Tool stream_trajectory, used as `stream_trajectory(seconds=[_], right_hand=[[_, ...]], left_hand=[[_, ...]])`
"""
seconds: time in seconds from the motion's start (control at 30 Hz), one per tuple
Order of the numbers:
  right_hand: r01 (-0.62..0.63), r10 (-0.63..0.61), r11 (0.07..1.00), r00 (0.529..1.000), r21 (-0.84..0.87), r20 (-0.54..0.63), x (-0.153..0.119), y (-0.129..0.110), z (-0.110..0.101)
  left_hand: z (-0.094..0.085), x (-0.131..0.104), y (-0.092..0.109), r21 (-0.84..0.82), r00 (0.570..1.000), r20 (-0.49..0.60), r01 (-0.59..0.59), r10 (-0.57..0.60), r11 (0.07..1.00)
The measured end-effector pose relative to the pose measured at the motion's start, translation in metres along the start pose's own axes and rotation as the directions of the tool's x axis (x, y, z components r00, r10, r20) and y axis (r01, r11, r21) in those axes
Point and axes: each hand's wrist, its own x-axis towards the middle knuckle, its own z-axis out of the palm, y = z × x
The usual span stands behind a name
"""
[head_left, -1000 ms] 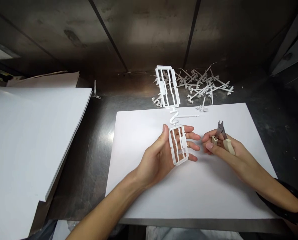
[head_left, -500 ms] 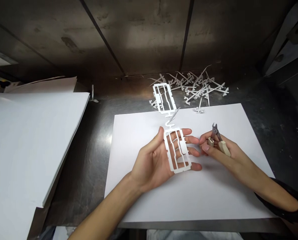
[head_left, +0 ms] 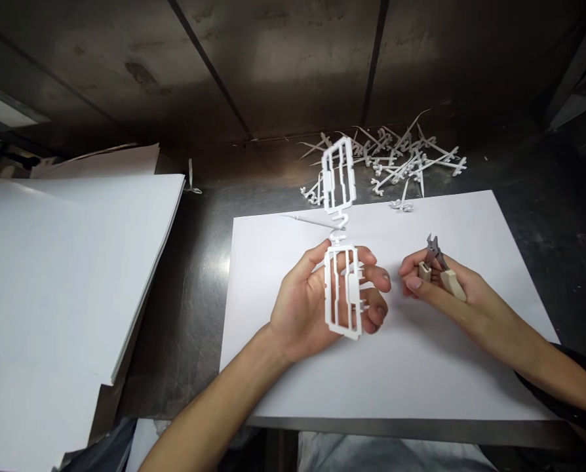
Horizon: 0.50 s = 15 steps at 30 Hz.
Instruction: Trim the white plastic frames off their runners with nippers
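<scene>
My left hand (head_left: 317, 298), palm up with curled fingers, holds a white plastic part made of two slotted frames. The near frame (head_left: 343, 292) lies across the palm and fingers. Beyond the fingertips rises the far frame (head_left: 339, 176), tilted, joined to the near one by a curved link with a thin spike (head_left: 312, 221) pointing left. To the right, my right hand (head_left: 428, 278) is wrapped round small nippers (head_left: 440, 265) with pale handles, their jaws pointing up and away. The hands are apart, above a white sheet (head_left: 421, 387).
Several white plastic scraps (head_left: 411, 157) lie heaped on the metal table (head_left: 199, 262) behind the sheet. A stack of large white sheets (head_left: 67, 282) fills the left side. A metal wall (head_left: 283, 72) stands at the back.
The white part has turned, so its far frame leans the other way and the spike points left. My left fingers have curled more. The view has shifted slightly.
</scene>
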Motion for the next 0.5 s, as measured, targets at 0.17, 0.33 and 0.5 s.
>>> stream_trajectory(seconds=[0.17,0.33,0.5], right_hand=[[-0.013,0.013,1.000,1.000,0.003,-0.006,-0.001,0.003,-0.001],[-0.030,0.031,1.000,0.999,0.005,-0.011,-0.001,-0.003,0.001],[0.059,-0.056,0.996,0.997,0.062,-0.048,0.002,0.001,0.002]], left_hand=[[0.004,0.002,-0.004,0.098,0.989,-0.142,-0.023,0.037,0.995],[0.001,0.004,-0.014,0.467,0.957,-0.266,0.020,0.119,0.884],[-0.003,0.000,-0.019,0.873,0.950,-0.216,0.084,0.226,0.481]])
